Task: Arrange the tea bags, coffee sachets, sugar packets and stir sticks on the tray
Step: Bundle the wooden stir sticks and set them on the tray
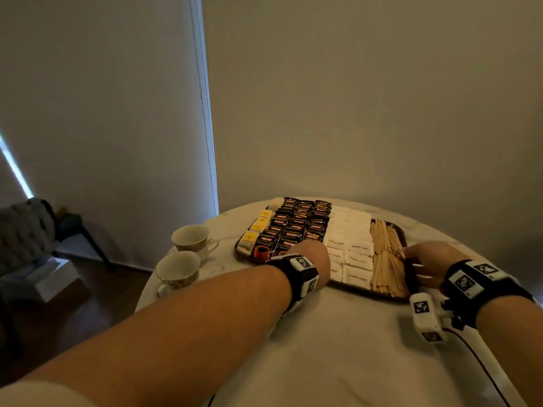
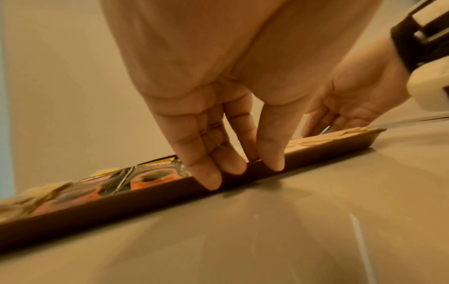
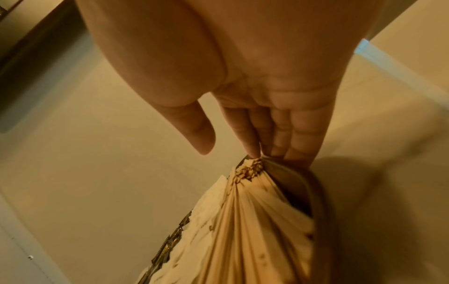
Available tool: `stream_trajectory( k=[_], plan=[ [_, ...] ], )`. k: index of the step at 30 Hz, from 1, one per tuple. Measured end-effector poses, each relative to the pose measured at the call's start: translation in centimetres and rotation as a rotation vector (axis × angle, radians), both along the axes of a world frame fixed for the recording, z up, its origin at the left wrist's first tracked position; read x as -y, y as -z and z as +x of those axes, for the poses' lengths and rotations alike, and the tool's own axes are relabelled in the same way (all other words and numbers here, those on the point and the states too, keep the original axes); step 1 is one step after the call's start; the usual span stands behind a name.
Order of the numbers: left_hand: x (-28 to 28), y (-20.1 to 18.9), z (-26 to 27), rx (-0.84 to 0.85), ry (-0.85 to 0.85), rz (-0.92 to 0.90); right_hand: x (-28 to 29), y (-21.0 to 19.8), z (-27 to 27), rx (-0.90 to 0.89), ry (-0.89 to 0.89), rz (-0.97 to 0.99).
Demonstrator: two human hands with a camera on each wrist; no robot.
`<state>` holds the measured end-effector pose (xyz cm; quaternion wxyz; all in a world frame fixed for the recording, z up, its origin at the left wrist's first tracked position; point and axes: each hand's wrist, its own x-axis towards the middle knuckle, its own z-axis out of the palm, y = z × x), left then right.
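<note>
A dark tray on the round table holds rows of tea bags, black coffee sachets, white sugar packets and wooden stir sticks. My left hand is at the tray's near edge; its straight fingers and thumb touch the tray wall beside the coffee sachets. My right hand is at the tray's right side, its straight fingertips touching the rim and the ends of the stir sticks. Its thumb stands apart.
Two empty teacups on saucers stand at the table's left edge. The pale table top stretches toward me. A padded chair is on the floor to the left. A wall rises close behind the table.
</note>
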<state>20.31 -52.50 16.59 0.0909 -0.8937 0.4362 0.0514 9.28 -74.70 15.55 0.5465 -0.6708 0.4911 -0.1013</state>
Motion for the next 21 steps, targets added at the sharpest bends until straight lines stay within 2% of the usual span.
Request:
stream_trajectory(
  k=[2, 4, 6, 9, 12, 15, 21],
  plan=[
    [0.0, 0.1, 1.8, -0.017, -0.036, -0.009, -0.4, -0.4, 1.5, 0.014, -0.002, -0.020],
    [0.0, 0.3, 3.4, 0.006, -0.039, 0.024, -0.6, -0.6, 2.8, -0.053, -0.062, -0.105],
    [0.0, 0.5, 4.4, 0.057, -0.013, 0.077, -0.7, -0.2, 4.3, -0.163, -0.176, -0.278],
    [0.0, 0.6, 5.9, 0.118, 0.031, 0.127, -1.9, -0.8, 5.6, -0.433, -0.364, -0.609],
    [-0.3, 0.5, 6.8, 0.117, 0.010, 0.162, -3.0, -1.4, 6.7, -0.584, -0.520, -0.784],
    [-0.5, 0.2, 7.7, 0.105, -0.034, 0.130, -3.3, -1.4, 7.8, -0.635, -0.572, -0.801],
    [-0.9, 0.6, 8.8, 0.030, -0.133, 0.071, -3.2, -1.1, 8.9, -0.552, -0.512, -0.765]
  ],
)
